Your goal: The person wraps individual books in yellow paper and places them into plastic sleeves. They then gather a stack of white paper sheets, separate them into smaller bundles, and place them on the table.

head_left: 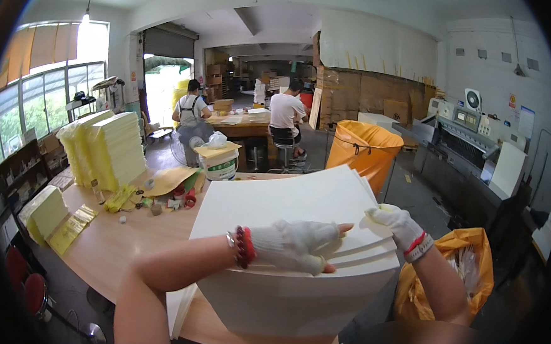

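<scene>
A tall stack of large white paper sheets (274, 200) stands on the wooden table in front of me, its upper sheets fanned and lifted into separate layers at the near right edge. Across the top of the stack lies my left hand (293, 244), in a white knitted glove with bare fingertips, fingers stretched to the right and thumb apart. At the right corner my right hand (395, 223), gloved too, has its fingers closed around the edge of the upper sheets. Its thumb side is partly hidden by the paper.
On the table (94, 243) stand yellow-wrapped paper stacks (103, 149), with tape rolls (185, 199) and scissors nearby. A white bucket (219, 163) is behind the table. Orange bags (362, 149) stand beyond and at right. Two people sit farther back; a cutting machine (467, 136) lines the right wall.
</scene>
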{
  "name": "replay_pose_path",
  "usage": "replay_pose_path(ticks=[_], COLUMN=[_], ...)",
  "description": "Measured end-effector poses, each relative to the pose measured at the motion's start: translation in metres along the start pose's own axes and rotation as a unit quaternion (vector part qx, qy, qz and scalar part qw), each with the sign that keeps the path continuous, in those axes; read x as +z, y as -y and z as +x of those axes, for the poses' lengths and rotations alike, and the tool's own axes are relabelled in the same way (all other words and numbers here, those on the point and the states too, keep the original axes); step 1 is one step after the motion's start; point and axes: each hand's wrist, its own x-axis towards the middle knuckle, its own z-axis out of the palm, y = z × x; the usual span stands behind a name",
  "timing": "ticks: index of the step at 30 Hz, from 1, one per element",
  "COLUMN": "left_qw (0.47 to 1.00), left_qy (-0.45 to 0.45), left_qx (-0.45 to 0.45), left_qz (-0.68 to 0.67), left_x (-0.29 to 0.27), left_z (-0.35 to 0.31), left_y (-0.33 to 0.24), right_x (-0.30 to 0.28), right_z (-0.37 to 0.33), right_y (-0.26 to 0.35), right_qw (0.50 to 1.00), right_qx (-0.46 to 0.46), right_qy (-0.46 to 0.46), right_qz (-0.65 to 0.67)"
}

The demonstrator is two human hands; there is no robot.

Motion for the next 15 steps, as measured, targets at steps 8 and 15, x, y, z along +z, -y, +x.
replay_pose_path(ticks=[8, 15], left_qw=[0.843, 0.697], left_qy=[-0.382, -0.323], left_qx=[-0.272, -0.163], left_qz=[0.263, -0.619], left_x=[-0.025, -0.009], left_z=[-0.1, -0.14], left_y=[0.13, 0.086], right_x=[-0.008, -0.045], right_z=[0.01, -0.004], right_y=[-0.052, -0.068], right_qw=[0.975, 0.969], right_qx=[-0.2, -0.238], right_qy=[-0.078, -0.056], right_qz=[0.055, 0.029])
